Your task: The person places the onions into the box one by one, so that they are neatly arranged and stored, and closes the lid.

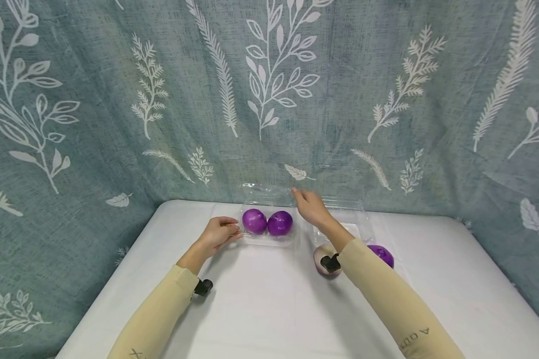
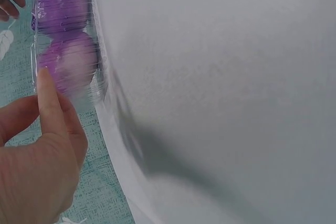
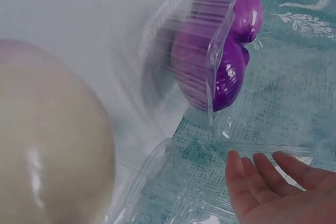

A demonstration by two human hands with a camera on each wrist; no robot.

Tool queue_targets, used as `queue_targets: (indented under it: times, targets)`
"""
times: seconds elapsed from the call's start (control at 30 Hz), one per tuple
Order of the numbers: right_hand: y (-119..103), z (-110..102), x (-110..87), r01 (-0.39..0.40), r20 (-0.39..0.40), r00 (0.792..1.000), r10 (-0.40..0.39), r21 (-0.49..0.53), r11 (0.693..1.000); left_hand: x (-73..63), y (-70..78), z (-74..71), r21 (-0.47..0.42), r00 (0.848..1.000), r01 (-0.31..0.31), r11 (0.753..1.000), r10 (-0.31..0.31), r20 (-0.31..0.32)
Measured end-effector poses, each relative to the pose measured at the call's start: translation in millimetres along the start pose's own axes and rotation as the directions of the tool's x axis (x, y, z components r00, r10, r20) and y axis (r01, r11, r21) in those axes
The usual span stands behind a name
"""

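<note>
Two glossy purple onion-like bulbs [image 1: 280, 223] sit side by side in a clear plastic clamshell box [image 1: 269, 241] at the table's far edge. Its lid [image 1: 265, 193] stands raised behind them. At the box's left end, my left hand [image 1: 217, 233] pinches the wall, index finger extended along it in the left wrist view. My right hand [image 1: 312, 205] reaches to the lid's right corner. In the right wrist view, its loosely bent fingertips touch or nearly touch the lid's edge; the thumb is hidden.
A second clear clamshell box [image 1: 364, 227] stands open to the right. In front of it lie a pale round vegetable [image 1: 322, 262] and another purple bulb [image 1: 383, 255], both partly hidden by my right arm. A patterned green curtain [image 1: 269, 149] hangs behind the white table [image 1: 260, 299].
</note>
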State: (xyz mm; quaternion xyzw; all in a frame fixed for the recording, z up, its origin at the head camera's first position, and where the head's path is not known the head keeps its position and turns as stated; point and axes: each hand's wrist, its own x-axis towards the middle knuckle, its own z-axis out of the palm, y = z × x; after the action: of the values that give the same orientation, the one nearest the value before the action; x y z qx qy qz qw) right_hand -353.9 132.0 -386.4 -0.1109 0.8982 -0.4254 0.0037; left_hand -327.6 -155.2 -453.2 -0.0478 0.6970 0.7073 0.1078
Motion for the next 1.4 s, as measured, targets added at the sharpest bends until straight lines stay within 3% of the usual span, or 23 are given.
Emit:
queue_targets:
  times: [0.4,0.7,0.9,1.4]
  targets:
    - [2.7,-0.9,-20.5,0.006,0.081,0.997,-0.008,0.019,1.0,-3.7,3.3,0.6,-0.006,1.0,-0.007,1.0,0.007,-0.004]
    - [6.2,1.2,-30.8,-0.07,0.138,0.989,0.058,0.079,0.994,-4.7,3.8,0.6,0.003,1.0,-0.005,1.0,0.005,0.002]
    - [7.8,3.7,-35.0,-0.074,0.151,0.987,0.058,0.107,0.992,-4.8,5.1,1.3,-0.002,1.0,-0.01,1.0,0.01,0.008]
    - [15.5,18.6,-38.5,-0.014,0.125,0.992,0.022,-0.061,0.998,-4.7,0.4,1.3,0.003,1.0,0.003,1.0,-0.003,0.004]
